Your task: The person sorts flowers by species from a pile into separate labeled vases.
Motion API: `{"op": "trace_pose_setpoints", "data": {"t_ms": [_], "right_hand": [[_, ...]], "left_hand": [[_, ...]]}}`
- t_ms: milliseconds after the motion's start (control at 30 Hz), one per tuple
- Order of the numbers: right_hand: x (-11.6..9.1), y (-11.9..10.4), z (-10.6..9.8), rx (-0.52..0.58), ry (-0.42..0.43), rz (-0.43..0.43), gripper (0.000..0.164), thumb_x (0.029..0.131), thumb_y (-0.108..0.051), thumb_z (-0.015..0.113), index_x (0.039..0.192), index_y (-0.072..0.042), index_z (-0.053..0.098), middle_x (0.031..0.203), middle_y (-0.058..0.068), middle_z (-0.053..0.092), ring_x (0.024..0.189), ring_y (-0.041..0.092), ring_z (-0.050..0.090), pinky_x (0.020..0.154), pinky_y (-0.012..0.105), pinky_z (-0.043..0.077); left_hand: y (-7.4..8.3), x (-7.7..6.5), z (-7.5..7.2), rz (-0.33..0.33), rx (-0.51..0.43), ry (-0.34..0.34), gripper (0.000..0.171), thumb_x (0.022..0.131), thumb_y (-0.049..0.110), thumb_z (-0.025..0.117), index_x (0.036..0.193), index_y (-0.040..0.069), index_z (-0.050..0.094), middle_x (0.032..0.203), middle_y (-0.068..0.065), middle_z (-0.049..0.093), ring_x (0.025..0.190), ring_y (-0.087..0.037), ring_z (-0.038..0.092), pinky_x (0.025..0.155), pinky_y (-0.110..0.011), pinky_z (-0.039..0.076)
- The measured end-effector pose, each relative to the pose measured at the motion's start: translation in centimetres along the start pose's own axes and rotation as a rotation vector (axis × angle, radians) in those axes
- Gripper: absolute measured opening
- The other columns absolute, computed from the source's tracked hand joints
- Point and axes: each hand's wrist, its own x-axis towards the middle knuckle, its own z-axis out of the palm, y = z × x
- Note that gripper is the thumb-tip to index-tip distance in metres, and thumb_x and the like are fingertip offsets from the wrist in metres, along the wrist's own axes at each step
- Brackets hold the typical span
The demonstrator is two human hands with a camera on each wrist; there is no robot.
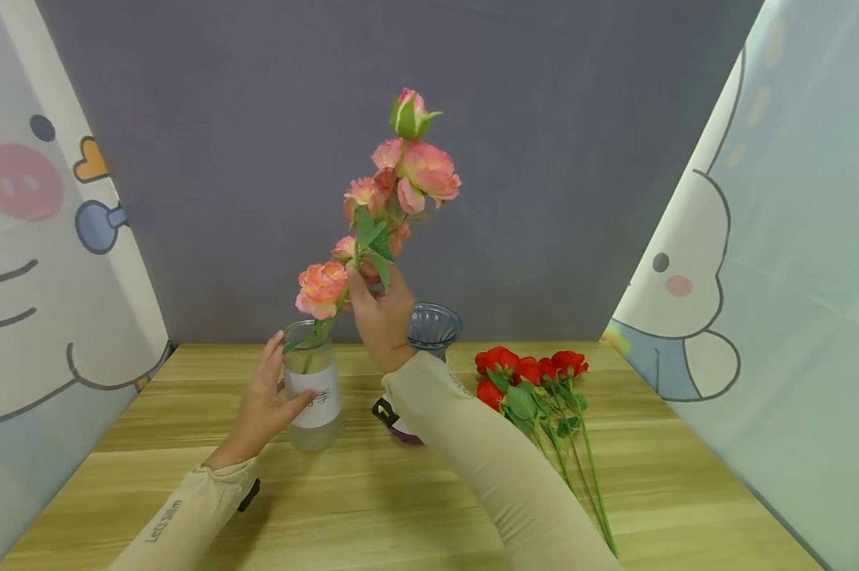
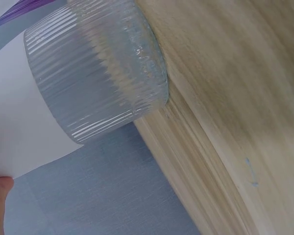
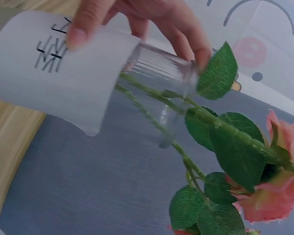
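Head: vase (image 1: 324, 414) inside left grip (image 1: 263, 400)

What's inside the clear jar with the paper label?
Green stems of pink flowers go down inside the jar. The white label covers its middle, so I can't tell how far down they reach.

A booth-like workspace is being suggested: a wood-grain tabletop (image 1: 686, 476) is being backed by a plain grey screen (image 1: 243, 159) and flanked by cartoon-printed sheets (image 1: 793, 238).

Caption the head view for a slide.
Left hand holds a labelled jar, right hand grips pink flowers; red flowers lie at right.
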Motion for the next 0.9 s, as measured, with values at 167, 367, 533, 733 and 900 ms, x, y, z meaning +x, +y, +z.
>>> {"op": "trace_pose_setpoints", "data": {"t_ms": [167,367,533,733,900], "right_hand": [[0.3,0.1,0.5,0.015,0.014,0.016,0.010,0.089,0.006,0.057,0.094,0.015,0.055,0.073,0.023,0.054,0.047,0.019,0.048,0.045,0.029,0.047],[-0.8,1.0,1.2,-0.064,-0.016,0.039,0.008,0.087,0.008,0.059,0.093,0.013,0.056,0.076,0.025,0.058,0.054,0.030,0.054,0.052,0.025,0.047],[-1.8,1.8,1.2,-0.101,-0.053,0.103,0.007,0.086,0.008,0.061,0.090,0.012,0.057,0.080,0.026,0.062,0.062,0.033,0.059,0.054,0.025,0.049],[-2.7,2.4,1.2,-0.085,-0.067,0.212,0.009,0.083,0.006,0.064,0.091,0.011,0.061,0.074,0.024,0.061,0.061,0.013,0.055,0.054,0.017,0.044],[-3.9,3.0,1.7,-0.015,-0.084,0.287,0.014,0.084,0.006,0.068,0.093,0.013,0.061,0.072,0.021,0.058,0.060,0.002,0.047,0.053,0.018,0.040]], "left_hand": [[0.0,0.0,0.1,0.016,0.035,0.011,0.088,0.059,-0.018,0.081,0.135,-0.008,0.039,0.146,-0.034,0.023,0.120,-0.059,0.037,0.066,-0.061,0.050],[0.2,0.1,0.1,-0.012,0.063,0.008,0.077,0.061,-0.014,0.083,0.127,-0.011,0.044,0.147,-0.032,0.024,0.118,-0.056,0.041,0.067,-0.059,0.051],[0.2,0.0,0.4,-0.024,0.060,0.011,0.077,0.061,-0.014,0.083,0.127,-0.011,0.044,0.147,-0.033,0.024,0.119,-0.058,0.039,0.066,-0.061,0.050],[-0.1,0.0,0.8,0.022,0.055,0.016,0.079,0.060,-0.015,0.083,0.128,-0.013,0.043,0.147,-0.033,0.023,0.118,-0.056,0.041,0.065,-0.058,0.051],[-0.3,0.0,0.6,0.045,0.046,0.038,0.080,0.056,-0.019,0.082,0.126,-0.014,0.043,0.147,-0.033,0.024,0.115,-0.054,0.044,0.065,-0.057,0.051]]}}
